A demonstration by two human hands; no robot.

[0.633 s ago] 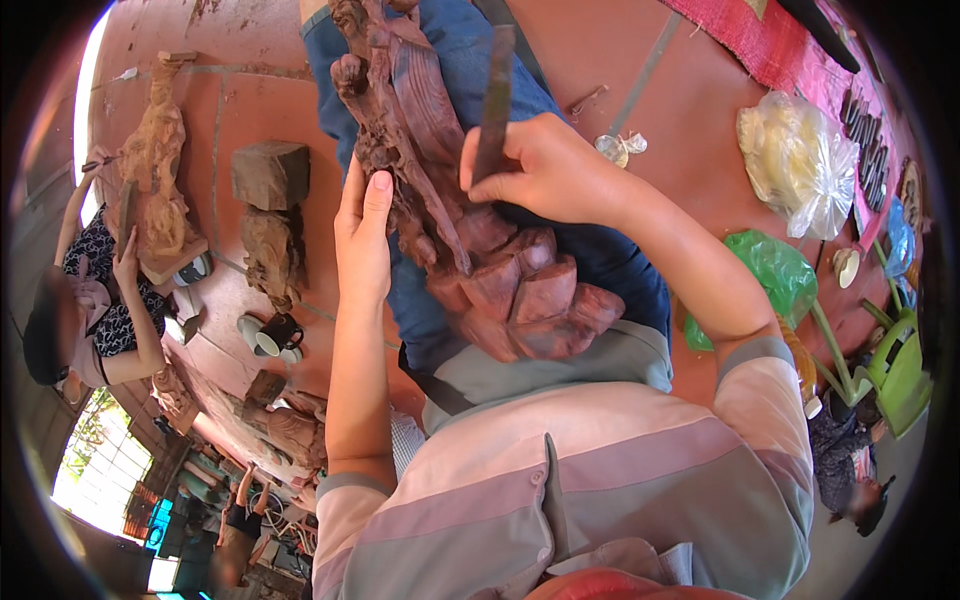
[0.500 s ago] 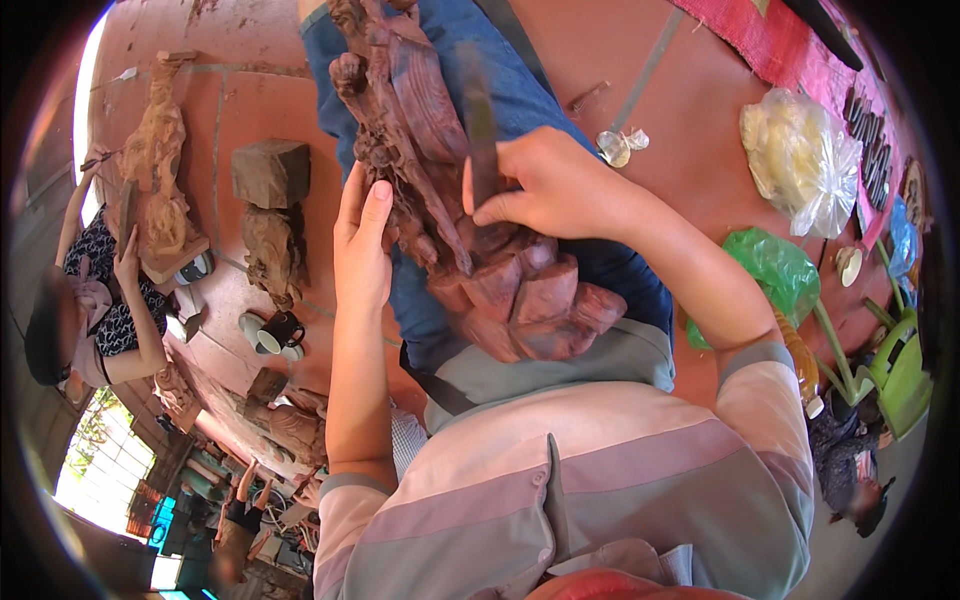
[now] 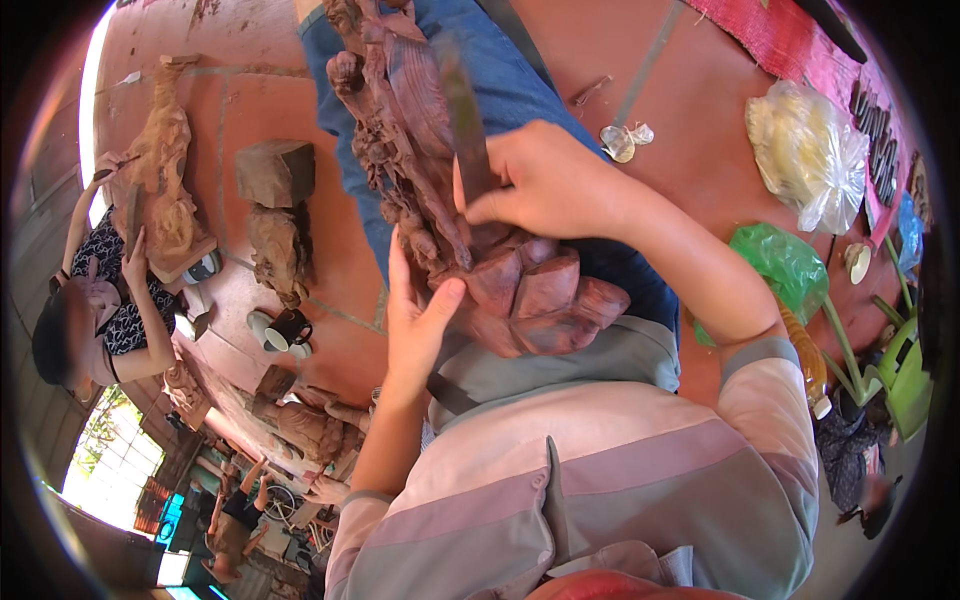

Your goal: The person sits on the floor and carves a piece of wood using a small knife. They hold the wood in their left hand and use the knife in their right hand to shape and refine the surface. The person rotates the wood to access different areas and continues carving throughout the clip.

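Observation:
Across my lap, on blue jeans, lies a reddish-brown wooden carving (image 3: 400, 130) with twisted, deeply cut figures and a faceted, rock-like base (image 3: 525, 295) near my waist. My right hand (image 3: 545, 185) pinches a flat, dark, blade-like tool (image 3: 465, 120) over the carving's right side. The tool's far end is blurred, so I cannot tell its exact kind. My left hand (image 3: 415, 325) is at the carving's lower left, beside the base, with fingers stretched along its side and the thumb apart.
At left, a person works on a paler wooden statue (image 3: 165, 190). Closer stand a wooden block (image 3: 275, 172), a rough carving (image 3: 280, 255) and a dark mug (image 3: 288, 328). Right are a clear plastic bag (image 3: 805, 150), a green bag (image 3: 780, 265), a bottle (image 3: 808, 365) and a green chair (image 3: 908, 385).
My left hand has slid down along the carving toward its base. My right hand has shifted slightly left with the blade-like tool, which stays over the carving.

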